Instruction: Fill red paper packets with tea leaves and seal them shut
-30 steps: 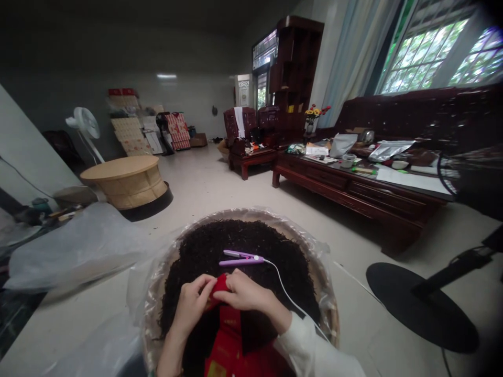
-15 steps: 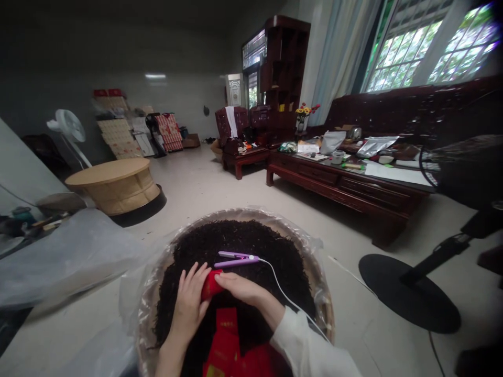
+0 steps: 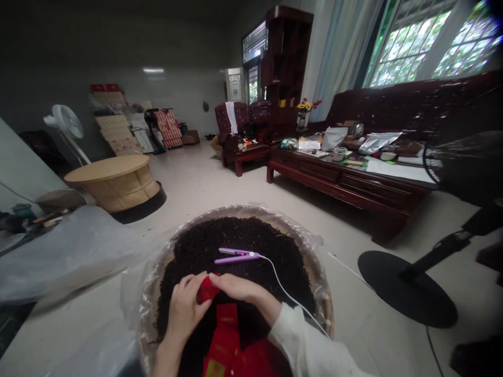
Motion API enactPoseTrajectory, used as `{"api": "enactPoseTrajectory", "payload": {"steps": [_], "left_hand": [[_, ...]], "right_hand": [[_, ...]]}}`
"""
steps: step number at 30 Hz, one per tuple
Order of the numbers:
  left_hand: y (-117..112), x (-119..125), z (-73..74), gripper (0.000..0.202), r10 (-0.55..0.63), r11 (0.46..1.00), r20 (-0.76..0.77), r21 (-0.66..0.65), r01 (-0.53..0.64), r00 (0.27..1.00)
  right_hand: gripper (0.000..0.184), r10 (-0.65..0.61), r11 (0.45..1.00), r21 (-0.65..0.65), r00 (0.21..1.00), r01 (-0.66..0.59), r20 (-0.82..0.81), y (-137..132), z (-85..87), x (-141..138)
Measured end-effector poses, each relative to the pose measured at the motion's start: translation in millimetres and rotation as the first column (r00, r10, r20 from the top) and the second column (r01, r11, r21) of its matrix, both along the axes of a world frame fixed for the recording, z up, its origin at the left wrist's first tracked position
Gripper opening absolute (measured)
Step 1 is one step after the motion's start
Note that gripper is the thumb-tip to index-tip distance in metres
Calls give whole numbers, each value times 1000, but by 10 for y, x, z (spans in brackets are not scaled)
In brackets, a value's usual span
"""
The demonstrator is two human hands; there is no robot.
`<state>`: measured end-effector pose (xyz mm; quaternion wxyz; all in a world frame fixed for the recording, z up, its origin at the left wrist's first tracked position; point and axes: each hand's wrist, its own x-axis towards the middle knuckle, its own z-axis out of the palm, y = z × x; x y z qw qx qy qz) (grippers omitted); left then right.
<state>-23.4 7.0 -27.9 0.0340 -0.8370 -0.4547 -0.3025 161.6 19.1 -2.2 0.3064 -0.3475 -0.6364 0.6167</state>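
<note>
Between my two hands is a small red packet (image 3: 207, 291), over a round basket (image 3: 321, 272) full of dark, dry, tea-like leaves (image 3: 239, 233). My left hand (image 3: 185, 299) is closed round the packet's left side, fingers curled over its top. From the right, my right hand (image 3: 234, 287) grips its upper end, thumb laid along it. Just beyond them, a purple mini flat iron (image 3: 238, 256) lies on the leaves with its jaws apart and a small light glowing. Flat red packets (image 3: 227, 335) lie on the leaves below my hands.
A white cord (image 3: 281, 287) runs from the flat iron over the basket's right rim. Clear plastic sheeting (image 3: 74, 251) spreads at left. A black fan base (image 3: 406, 288) stands at right, with a cluttered wooden table (image 3: 338, 183) behind. A round tan stool-like drum (image 3: 118, 188) is at left.
The fingers of my left hand have curled in from being stretched out and now wrap the red packet. Both hands and the packet are slightly lower. The flat iron stays in place.
</note>
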Motion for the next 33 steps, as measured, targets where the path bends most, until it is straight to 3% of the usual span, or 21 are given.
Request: {"api": "enactPoseTrajectory", "payload": {"steps": [2,5,7,10,12,14,18,23,27,33], "left_hand": [[4,-28,-44,44,16,1000,71,-26,-14,997],[10,-72,-68,40,76,996,212,-65,-63,974],[9,-93,-57,40,137,990,282,-82,-118,950],[-4,-100,-27,44,213,976,340,-109,-186,916],[-20,-95,-15,47,238,970,362,-135,-202,901],[-35,-93,-11,47,250,966,377,-156,-205,892],[-49,-121,-19,47,267,961,394,-180,-211,879],[-54,-165,-31,45,288,956,433,-186,-228,854],[-70,-152,-22,44,294,954,429,-191,-233,854],[-66,-110,25,45,279,959,439,-178,-222,854]], "right_hand": [[77,-10,1000,-4,999,10,-43,18,45,69],[73,-181,983,25,978,184,-106,37,74,257],[60,-298,938,190,954,291,11,37,31,407],[31,-317,847,511,909,144,270,55,-115,597],[30,-340,785,617,873,58,350,114,-208,687],[35,-379,754,656,835,29,399,203,-250,755],[49,-414,763,646,752,-20,513,261,-229,810],[90,-404,777,614,637,-140,656,-72,-336,634],[85,-466,773,623,562,-118,684,-173,-393,363],[73,-457,710,679,612,-186,646,243,-225,-115]]}}
